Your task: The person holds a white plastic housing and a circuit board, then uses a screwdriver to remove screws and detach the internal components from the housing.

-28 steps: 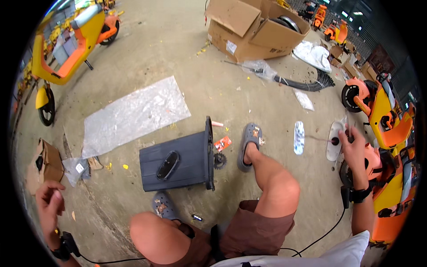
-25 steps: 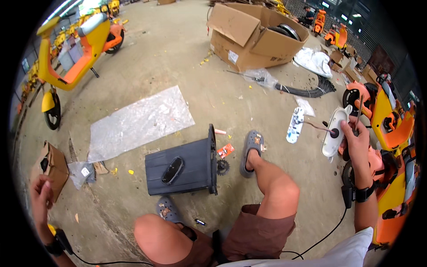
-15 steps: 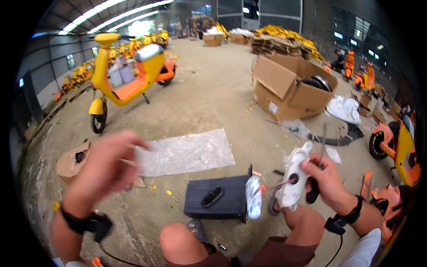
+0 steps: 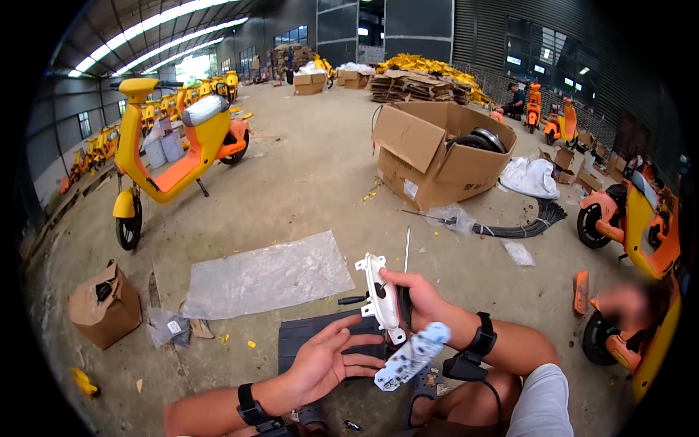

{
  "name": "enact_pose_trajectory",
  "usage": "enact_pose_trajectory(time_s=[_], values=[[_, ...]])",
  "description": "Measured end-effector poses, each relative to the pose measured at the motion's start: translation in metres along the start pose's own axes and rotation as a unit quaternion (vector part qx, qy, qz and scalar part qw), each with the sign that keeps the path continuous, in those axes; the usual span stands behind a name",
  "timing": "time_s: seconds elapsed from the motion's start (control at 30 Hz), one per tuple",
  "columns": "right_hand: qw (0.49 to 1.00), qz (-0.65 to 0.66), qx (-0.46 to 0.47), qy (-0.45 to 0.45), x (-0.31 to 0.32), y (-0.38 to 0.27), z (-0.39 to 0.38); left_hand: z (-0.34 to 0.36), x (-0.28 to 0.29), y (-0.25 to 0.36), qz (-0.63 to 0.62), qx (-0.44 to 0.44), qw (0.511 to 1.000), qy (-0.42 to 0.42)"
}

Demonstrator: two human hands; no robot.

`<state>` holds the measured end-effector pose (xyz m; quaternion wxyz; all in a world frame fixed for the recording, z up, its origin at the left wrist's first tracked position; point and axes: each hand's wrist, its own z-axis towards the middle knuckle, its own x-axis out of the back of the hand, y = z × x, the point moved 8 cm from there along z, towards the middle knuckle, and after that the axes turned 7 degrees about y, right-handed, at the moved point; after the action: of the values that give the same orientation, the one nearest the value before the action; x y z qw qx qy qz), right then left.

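Note:
My right hand [image 4: 429,302] is closed on a white plastic housing [image 4: 380,291], thumb on its upper face. A screwdriver [image 4: 407,247] stands in the same hand, its thin shaft pointing up and its dark handle partly behind the housing. Below the housing a pale circuit board [image 4: 413,357] sits at a tilt; what supports it is hidden. My left hand [image 4: 331,357] is palm up with fingers spread, their tips close to the board's left end; I cannot tell if they touch. Behind that hand lies a dark flat box [image 4: 298,339], partly covered.
A clear plastic sheet [image 4: 269,277] lies on the floor ahead. A small carton [image 4: 105,306] is at left, a large open carton [image 4: 415,156] ahead right. Yellow-orange scooters stand at far left [image 4: 164,186] and right [image 4: 644,226]. A black cable bundle [image 4: 520,226] lies near the large carton.
My left hand has come down from the raised left side toward the housing. The housing has moved left and turned, and the circuit board now shows below it. The view has shifted.

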<state>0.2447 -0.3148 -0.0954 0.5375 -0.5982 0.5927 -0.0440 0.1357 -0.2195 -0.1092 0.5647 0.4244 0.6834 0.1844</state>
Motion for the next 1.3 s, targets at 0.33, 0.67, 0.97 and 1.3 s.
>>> enact_pose_trajectory(time_s=[0.33,0.67,0.97,1.3], values=[[0.990,-0.070,0.070,0.099,0.065,0.033,0.047,0.028,0.017,-0.038,-0.051,0.169,0.984,0.000],[0.980,-0.107,0.057,0.156,0.108,0.040,0.035,0.028,0.008,-0.028,-0.062,0.138,0.988,-0.018],[0.994,-0.037,-0.088,0.058,0.101,0.095,0.041,0.047,0.014,-0.011,-0.053,-0.003,0.997,0.059],[0.989,-0.066,-0.095,0.090,0.091,0.090,0.041,0.044,0.038,-0.004,0.033,-0.050,0.987,0.150]])
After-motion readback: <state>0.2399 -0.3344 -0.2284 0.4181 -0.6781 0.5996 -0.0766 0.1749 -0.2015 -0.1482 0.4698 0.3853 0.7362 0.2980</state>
